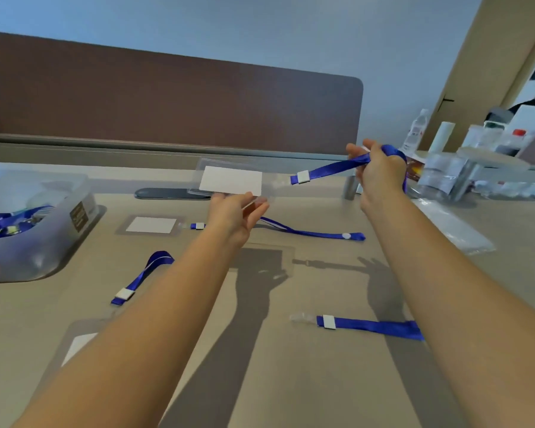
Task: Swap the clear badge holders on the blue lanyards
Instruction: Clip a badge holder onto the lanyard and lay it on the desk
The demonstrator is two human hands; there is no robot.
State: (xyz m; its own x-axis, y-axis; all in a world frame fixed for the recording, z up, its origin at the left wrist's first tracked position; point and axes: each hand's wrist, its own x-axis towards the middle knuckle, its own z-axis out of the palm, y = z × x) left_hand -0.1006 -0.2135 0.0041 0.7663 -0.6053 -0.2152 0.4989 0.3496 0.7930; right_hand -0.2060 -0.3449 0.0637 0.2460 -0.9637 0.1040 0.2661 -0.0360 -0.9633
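My left hand (233, 216) pinches the lower edge of a clear badge holder (229, 179) with a white card inside, held up above the table. Its clear strap joins a blue lanyard (331, 169), and my right hand (376, 169) grips that lanyard, pulled taut to the right. On the table lie a second holder (150, 225) clipped to a lanyard (309, 233), a loose lanyard (142, 278) at the left, another loose lanyard (372, 327) with a clear clip at the front right, and a holder (78, 344) partly hidden under my left forearm.
A clear plastic bin (31, 223) with more blue lanyards stands at the left. Bottles and containers (451, 156) crowd the back right, with a plastic bag (451, 225) beside them. A brown divider panel (173, 100) runs along the table's far edge.
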